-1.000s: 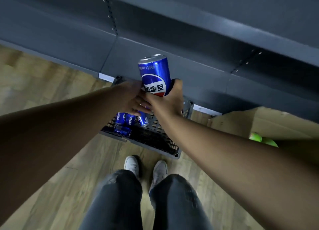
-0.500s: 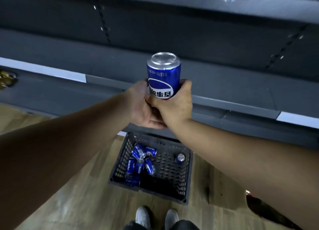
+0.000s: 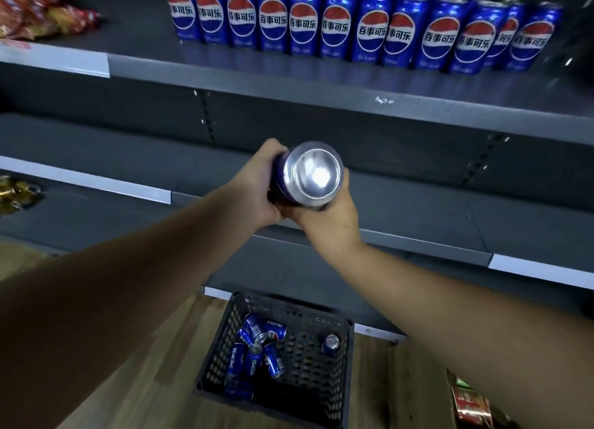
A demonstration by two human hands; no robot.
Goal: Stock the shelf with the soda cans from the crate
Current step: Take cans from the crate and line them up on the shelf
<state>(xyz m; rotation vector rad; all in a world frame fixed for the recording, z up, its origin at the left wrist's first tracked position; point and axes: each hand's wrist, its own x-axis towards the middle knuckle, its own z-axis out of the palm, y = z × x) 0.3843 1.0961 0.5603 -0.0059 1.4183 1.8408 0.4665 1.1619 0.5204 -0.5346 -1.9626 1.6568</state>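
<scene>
Blue aluminium soda can (image 3: 310,174), silver end toward the camera, is gripped by both hands, left hand (image 3: 257,187) and right hand (image 3: 331,216), fingers clamped around it, above the black plastic crate (image 3: 321,380).

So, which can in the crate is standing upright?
The lone can at the right of the crate, silver top up; the other cans lie heaped left.

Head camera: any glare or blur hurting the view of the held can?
Head view: bright glare on the metal end of the held can, its label hidden; shelf cans sharp at centre, smeared toward the right edge; crate dim but legible.
</scene>
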